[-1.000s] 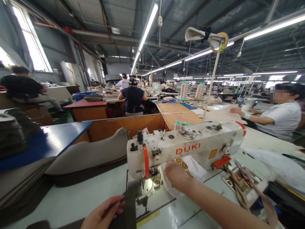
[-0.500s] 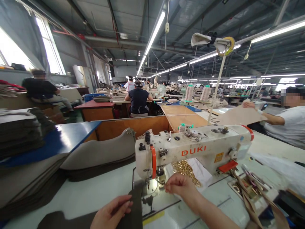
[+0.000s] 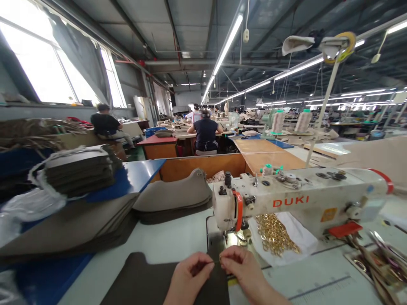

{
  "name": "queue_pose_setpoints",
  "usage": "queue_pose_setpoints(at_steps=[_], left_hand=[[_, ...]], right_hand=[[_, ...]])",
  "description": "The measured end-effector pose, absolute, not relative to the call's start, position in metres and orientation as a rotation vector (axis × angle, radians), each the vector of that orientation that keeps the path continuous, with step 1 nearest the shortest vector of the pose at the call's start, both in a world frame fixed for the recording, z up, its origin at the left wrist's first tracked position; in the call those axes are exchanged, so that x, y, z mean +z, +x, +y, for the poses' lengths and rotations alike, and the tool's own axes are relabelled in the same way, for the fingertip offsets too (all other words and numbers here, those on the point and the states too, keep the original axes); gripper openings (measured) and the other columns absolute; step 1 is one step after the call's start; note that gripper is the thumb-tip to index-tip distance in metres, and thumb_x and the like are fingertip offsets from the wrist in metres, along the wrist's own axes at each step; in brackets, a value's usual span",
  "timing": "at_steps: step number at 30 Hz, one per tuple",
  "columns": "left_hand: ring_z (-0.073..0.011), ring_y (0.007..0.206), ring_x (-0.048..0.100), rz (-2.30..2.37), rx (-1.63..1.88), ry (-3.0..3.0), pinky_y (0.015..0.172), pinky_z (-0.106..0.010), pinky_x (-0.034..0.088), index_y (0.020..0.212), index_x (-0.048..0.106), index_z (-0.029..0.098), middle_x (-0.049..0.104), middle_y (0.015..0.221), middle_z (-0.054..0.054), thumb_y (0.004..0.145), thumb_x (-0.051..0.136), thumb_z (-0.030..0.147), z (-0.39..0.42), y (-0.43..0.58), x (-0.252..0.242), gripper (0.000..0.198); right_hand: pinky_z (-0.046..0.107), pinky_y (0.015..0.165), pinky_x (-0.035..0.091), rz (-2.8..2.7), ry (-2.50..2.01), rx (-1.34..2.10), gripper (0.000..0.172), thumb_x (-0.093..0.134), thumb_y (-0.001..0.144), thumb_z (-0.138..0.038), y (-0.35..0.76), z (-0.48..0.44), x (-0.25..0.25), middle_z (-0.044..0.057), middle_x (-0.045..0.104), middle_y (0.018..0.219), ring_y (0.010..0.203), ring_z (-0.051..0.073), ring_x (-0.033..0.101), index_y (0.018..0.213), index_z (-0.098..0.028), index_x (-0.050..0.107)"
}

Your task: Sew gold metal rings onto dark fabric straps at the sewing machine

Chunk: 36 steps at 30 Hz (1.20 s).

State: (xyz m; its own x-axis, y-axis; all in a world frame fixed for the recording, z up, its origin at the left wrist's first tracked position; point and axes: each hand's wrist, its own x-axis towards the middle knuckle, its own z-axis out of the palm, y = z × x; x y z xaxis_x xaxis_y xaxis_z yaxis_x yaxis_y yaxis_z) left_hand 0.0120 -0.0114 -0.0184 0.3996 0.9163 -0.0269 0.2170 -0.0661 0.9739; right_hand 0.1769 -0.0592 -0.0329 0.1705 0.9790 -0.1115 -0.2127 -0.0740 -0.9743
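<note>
My left hand [image 3: 191, 277] is closed in a pinch above a dark grey-brown fabric piece [image 3: 149, 275] on the table. Facing it, my right hand [image 3: 243, 271] pinches a small gold-coloured metal piece, largely covered by the fingers. A thin thread [image 3: 216, 262] spans the short gap between both sets of fingertips. Just beyond my hands stands the white sewing machine [image 3: 294, 203]; the fabric's upper edge runs toward its needle area. Right of the needle, a heap of gold-coloured metal fittings [image 3: 275, 233] lies on a white sheet [image 3: 307, 243].
Stacks of cut grey pieces [image 3: 171, 195] lie to the left on the table. A tray [image 3: 359, 264] with scissors and straps is at the right. A thread stand pole [image 3: 322, 110] rises behind the machine. Other people sit farther off, one [image 3: 206, 131] straight ahead.
The view has turned left. My hands have come together, the left rightward to the right hand, away from the needle area. A thread now shows between them.
</note>
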Motion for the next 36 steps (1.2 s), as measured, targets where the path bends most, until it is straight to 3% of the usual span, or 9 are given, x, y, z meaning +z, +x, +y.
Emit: queue_pose_setpoints(at_steps=[9, 18, 23, 29, 36], left_hand=[[-0.0129, 0.051, 0.049, 1.064, 0.822, 1.535, 0.053, -0.023, 0.039, 0.062, 0.061, 0.019, 0.055, 0.053, 0.004, 0.066, 0.066, 0.041, -0.014, 0.014, -0.018, 0.022], [-0.0098, 0.039, 0.047, 1.051, 0.751, 1.525, 0.043, -0.021, 0.035, 0.067, 0.059, 0.019, 0.06, 0.052, 0.003, 0.069, 0.063, 0.042, -0.014, 0.015, -0.019, 0.023], [-0.0116, 0.047, 0.054, 1.002, 0.722, 1.637, 0.049, -0.022, 0.042, 0.069, 0.062, 0.02, 0.063, 0.057, 0.002, 0.073, 0.062, 0.042, -0.018, 0.013, -0.014, 0.023], [-0.015, 0.053, 0.062, 0.874, 0.702, 1.688, 0.056, -0.024, 0.049, 0.084, 0.066, 0.022, 0.071, 0.07, -0.001, 0.075, 0.06, 0.038, -0.017, 0.01, -0.014, 0.019], [-0.013, 0.051, 0.06, 0.922, 0.674, 1.636, 0.053, -0.023, 0.046, 0.081, 0.058, 0.022, 0.068, 0.066, 0.001, 0.078, 0.057, 0.04, -0.017, 0.012, -0.015, 0.019]], right_hand=[[0.028, 0.063, 0.047, -0.986, -1.209, 1.14, 0.03, 0.071, 0.066, -0.047, 0.164, -0.059, -0.036, 0.003, 0.067, 0.067, 0.065, 0.018, 0.062, 0.072, -0.018, 0.068], [0.025, 0.057, 0.041, -1.025, -1.308, 0.951, 0.01, 0.061, 0.066, -0.028, 0.156, -0.059, -0.031, 0.001, 0.061, 0.062, 0.059, 0.015, 0.053, 0.066, -0.018, 0.063], [0.023, 0.053, 0.038, -1.156, -1.377, 0.82, 0.003, 0.05, 0.066, -0.02, 0.154, -0.063, -0.021, -0.003, 0.051, 0.057, 0.055, 0.013, 0.048, 0.064, -0.02, 0.052], [0.022, 0.05, 0.033, -1.219, -1.466, 0.74, 0.007, 0.047, 0.067, -0.015, 0.156, -0.063, -0.02, -0.006, 0.043, 0.055, 0.053, 0.012, 0.044, 0.065, -0.021, 0.045], [0.025, 0.059, 0.037, -1.484, -1.508, 0.529, 0.01, 0.048, 0.074, -0.013, 0.158, -0.07, -0.022, 0.0, 0.057, 0.068, 0.065, 0.015, 0.053, 0.074, -0.019, 0.057]])
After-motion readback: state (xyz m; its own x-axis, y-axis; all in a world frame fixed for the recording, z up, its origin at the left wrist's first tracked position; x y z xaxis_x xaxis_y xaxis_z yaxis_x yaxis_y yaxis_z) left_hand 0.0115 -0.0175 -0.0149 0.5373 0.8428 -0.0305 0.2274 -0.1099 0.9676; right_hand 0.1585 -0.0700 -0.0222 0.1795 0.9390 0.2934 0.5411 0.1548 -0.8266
